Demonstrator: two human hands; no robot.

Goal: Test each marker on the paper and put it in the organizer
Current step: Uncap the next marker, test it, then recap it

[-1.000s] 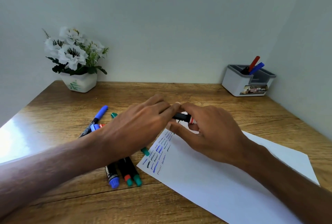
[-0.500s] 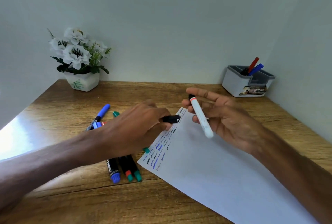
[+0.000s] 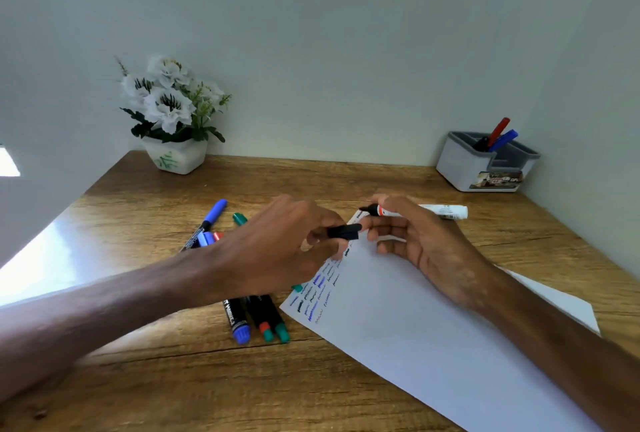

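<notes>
Farthest left, I see a white flower pot (image 3: 176, 156) with white blooms standing at the back of the wooden desk (image 3: 145, 379). Next come the loose markers (image 3: 254, 319) lying on the desk, mostly under my left forearm: a blue-capped one (image 3: 211, 220) points toward the wall, and blue, red and green ends stick out near the paper's edge. My left hand (image 3: 277, 251) hovers above them, its fingers pinched on a black cap (image 3: 343, 231). Just right of that, my right hand (image 3: 415, 241) holds a white marker (image 3: 433, 212) level, thumb and fingers closed around its barrel, the black tip aimed left toward the cap but apart from it. Both hands sit over the far corner of the white paper (image 3: 433, 345), which carries rows of small black and blue squiggles along its left edge. At the far right rear corner stands the grey organizer (image 3: 464, 168), with red and blue markers upright in one compartment.
</notes>
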